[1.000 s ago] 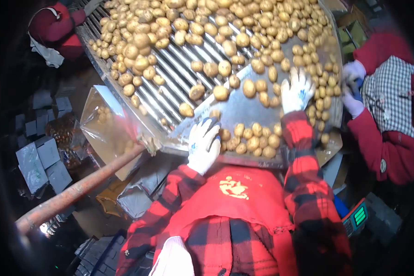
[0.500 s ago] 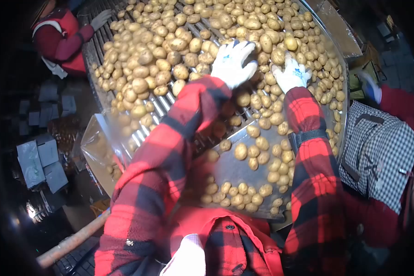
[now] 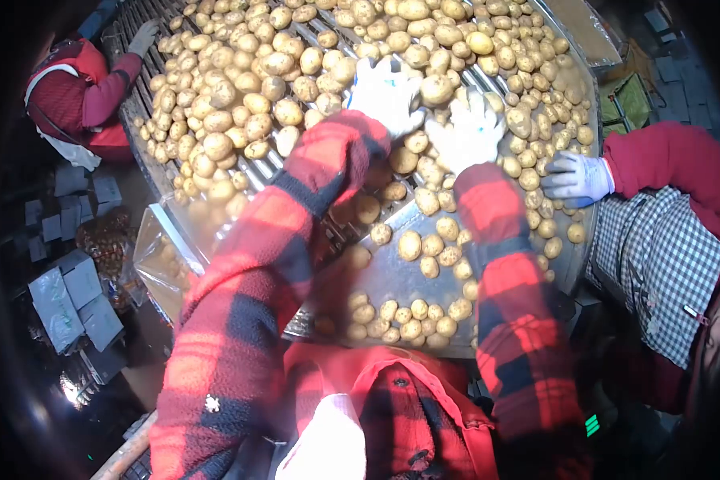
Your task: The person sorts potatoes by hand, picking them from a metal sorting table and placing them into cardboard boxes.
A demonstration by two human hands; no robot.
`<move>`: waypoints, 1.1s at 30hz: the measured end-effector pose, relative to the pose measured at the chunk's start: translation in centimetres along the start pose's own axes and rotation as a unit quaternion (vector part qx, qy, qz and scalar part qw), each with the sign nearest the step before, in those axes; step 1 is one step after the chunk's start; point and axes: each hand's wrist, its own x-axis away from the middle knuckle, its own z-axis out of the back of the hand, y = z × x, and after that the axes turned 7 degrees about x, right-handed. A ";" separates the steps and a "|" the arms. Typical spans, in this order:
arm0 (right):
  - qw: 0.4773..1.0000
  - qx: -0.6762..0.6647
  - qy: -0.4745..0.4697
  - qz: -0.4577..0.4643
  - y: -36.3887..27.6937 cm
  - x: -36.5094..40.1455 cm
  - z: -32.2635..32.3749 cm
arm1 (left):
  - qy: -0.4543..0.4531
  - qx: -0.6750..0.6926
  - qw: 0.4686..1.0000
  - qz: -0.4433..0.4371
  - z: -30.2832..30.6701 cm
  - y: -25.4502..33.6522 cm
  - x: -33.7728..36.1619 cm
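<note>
Both my hands wear white gloves and lie among many potatoes [image 3: 248, 88] on a slatted metal sorting table. My left hand [image 3: 386, 96], its fingers spread, rests on the potatoes near the middle. Just right of it, my right hand [image 3: 467, 132] has its fingers apart, with a potato [image 3: 436, 90] between the two hands. Neither hand is closed around anything that I can see. Nearer to me, loose potatoes [image 3: 410, 245] sit on a smooth metal plate [image 3: 384, 276].
At the right, a co-worker's gloved hand [image 3: 578, 178] touches potatoes at the table's edge. Another co-worker [image 3: 80, 96] stands at the far left, a hand on the slats. A plastic-lined box [image 3: 164, 248] is left of the table; packets [image 3: 56, 308] lie beyond.
The co-worker's hand at the right has come onto the potatoes. My right hand has moved left and nearer to me, closer to my left hand. Bare slats now show beyond my right hand.
</note>
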 end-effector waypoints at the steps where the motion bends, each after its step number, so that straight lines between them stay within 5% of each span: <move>1: 0.999 -0.037 0.003 0.000 -0.4 1.5 0.3 | -0.026 0.029 0.998 0.043 0.3 0.6 1.0; 2: 1.000 0.001 -0.007 0.015 -1.0 3.0 0.6 | 0.099 -0.003 0.995 -0.014 -2.2 0.0 2.5; 5: 0.998 0.029 -0.055 0.014 -3.7 7.0 3.2 | 0.107 -0.003 0.994 -0.006 -2.2 1.8 6.8; 10: 0.973 -0.121 -0.195 -0.004 -8.7 11.1 7.0 | 0.103 0.014 0.992 0.071 -1.7 1.7 16.0; 14: 0.975 -0.098 -0.164 0.110 -12.2 15.8 8.5 | 0.013 -0.037 0.977 0.211 -2.6 0.9 23.2; 20: 0.908 -0.205 -0.236 0.278 -10.5 22.3 13.7 | 0.097 0.009 0.963 0.251 -3.9 1.4 31.8; 23: 0.949 -0.158 -0.180 0.203 -5.9 20.7 12.7 | 0.049 -0.008 0.966 0.254 -3.1 2.4 35.5; 24: 0.930 -0.157 -0.314 0.111 -3.5 18.4 10.8 | 0.071 0.016 0.966 0.247 -3.6 2.7 36.9; 25: 0.972 -0.225 -0.059 0.016 -1.1 18.2 7.0 | 0.093 0.055 0.958 0.264 -3.4 3.6 37.6; 27: 0.998 0.044 -0.012 -0.042 3.0 12.7 7.3 | 0.160 0.085 0.945 0.274 -3.4 5.3 38.5; 30: 0.968 0.141 -0.199 -0.065 2.6 9.0 5.4 | 0.252 0.182 0.923 0.227 -3.3 7.7 38.1; 33: 0.974 0.094 -0.203 -0.020 1.0 10.5 7.0 | 0.214 0.476 0.828 0.206 -1.9 11.3 35.7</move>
